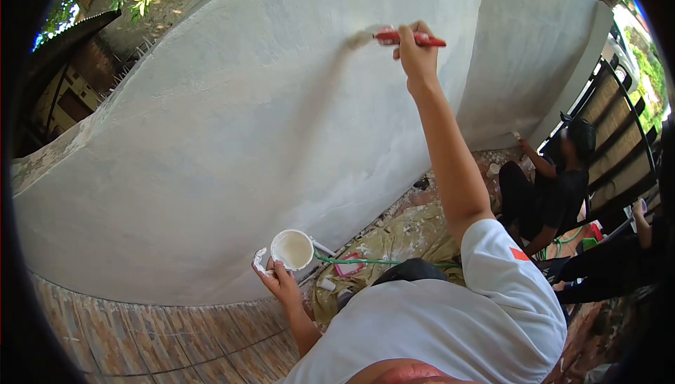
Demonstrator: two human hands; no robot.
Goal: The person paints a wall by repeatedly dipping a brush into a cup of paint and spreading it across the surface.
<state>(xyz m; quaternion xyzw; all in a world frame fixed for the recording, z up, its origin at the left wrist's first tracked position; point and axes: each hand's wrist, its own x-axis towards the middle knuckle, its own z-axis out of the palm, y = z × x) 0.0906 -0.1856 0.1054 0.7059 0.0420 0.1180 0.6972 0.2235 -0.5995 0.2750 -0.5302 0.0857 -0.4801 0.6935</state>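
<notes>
My right hand (418, 57) is raised against the wall, fingers closed round the red handle of a paintbrush (434, 41). Its pale bristles meet the upper part of the grey-white plastered wall (211, 131), slightly smeared by motion. Lower down, my left hand (283, 284) grips a small white paint tub (292, 250) by its side, with off-white paint inside. A crumpled white piece (261, 263), of a kind I cannot make out, shows at the fingers of that hand.
A stained drop cloth (415, 233) covers ground along the wall's foot, with a green hose (365, 262) across it. One person (555, 180) crouches by the right wall section; another person (612, 261) is at the far right, near a black gate (626, 138). Patterned tiles (162, 335) lie lower left.
</notes>
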